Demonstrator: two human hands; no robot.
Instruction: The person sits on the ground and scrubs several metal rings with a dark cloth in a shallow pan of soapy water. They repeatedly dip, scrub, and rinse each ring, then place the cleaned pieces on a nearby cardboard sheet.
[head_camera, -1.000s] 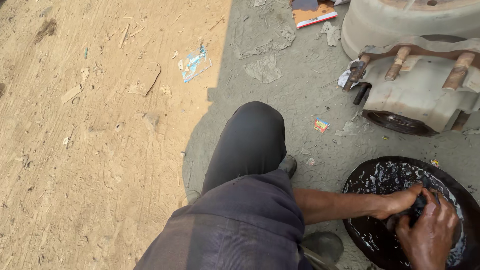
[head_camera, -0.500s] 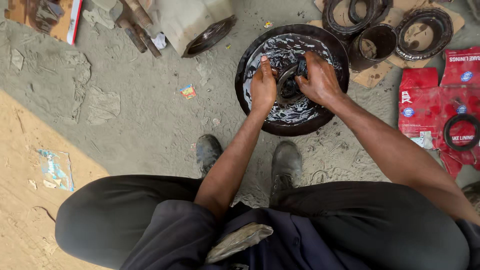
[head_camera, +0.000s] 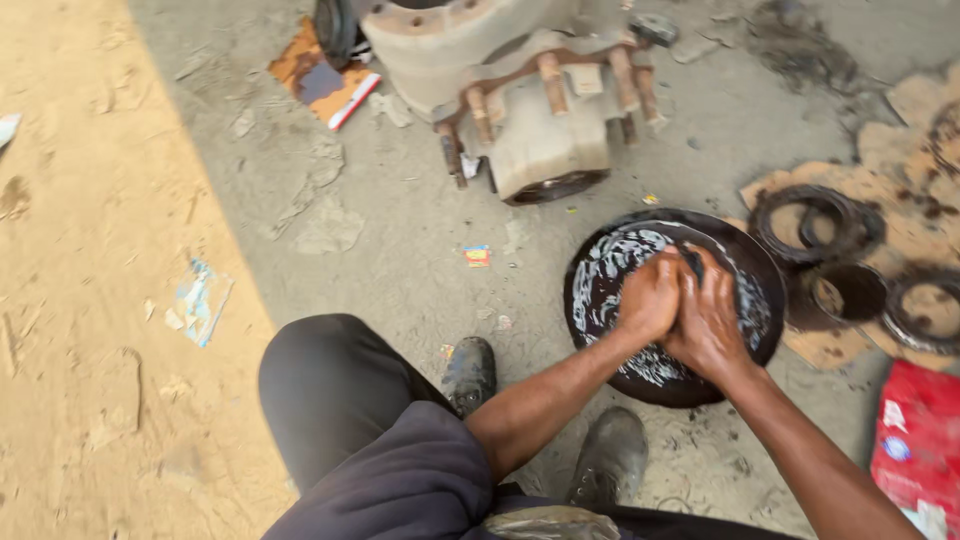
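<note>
A round black pan (head_camera: 600, 300) of dark liquid with white foam sits on the ground in front of my shoes. Both hands are down in it, pressed together. My left hand (head_camera: 648, 297) and my right hand (head_camera: 712, 322) are closed around a small dark part (head_camera: 691, 260). Only its top edge shows between my fingers; the rest is hidden by the hands.
A big beige metal housing (head_camera: 520, 110) with studs lies just behind the pan. Dark greasy rings (head_camera: 812, 222) rest on stained cardboard at the right, and a red packet (head_camera: 920, 440) lies at the lower right. My shoes (head_camera: 470, 372) stand left of the pan. Sandy ground lies left.
The view has swung, so the pan sits right of centre. My hands have drawn closer together over the dark part, which was more exposed half a second ago.
</note>
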